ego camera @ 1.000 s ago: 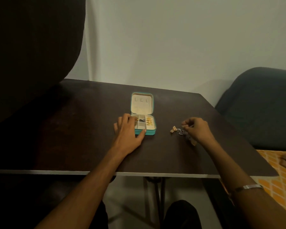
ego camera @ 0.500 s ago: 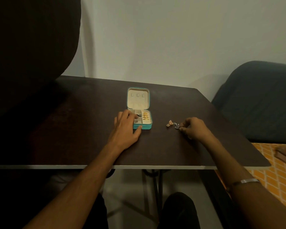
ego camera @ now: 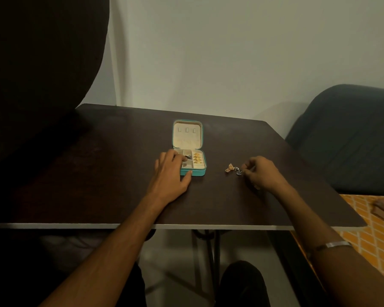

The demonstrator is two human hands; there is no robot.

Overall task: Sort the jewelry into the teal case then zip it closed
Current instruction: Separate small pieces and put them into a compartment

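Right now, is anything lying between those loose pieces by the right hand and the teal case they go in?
Nothing visible does. Between the loose jewelry at the right hand and the open teal case lies only bare table. The left hand covers the case's left compartments, so those are blocked.

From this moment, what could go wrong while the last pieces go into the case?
1. The right hand pinches a dark piece lying right beside a gold piece; lifting one may drag or snag the other.
2. The left hand lies over the left compartments of the case, so a piece may land in the wrong one.
3. The lid stands open; a knock from the carrying hand could tip it shut.
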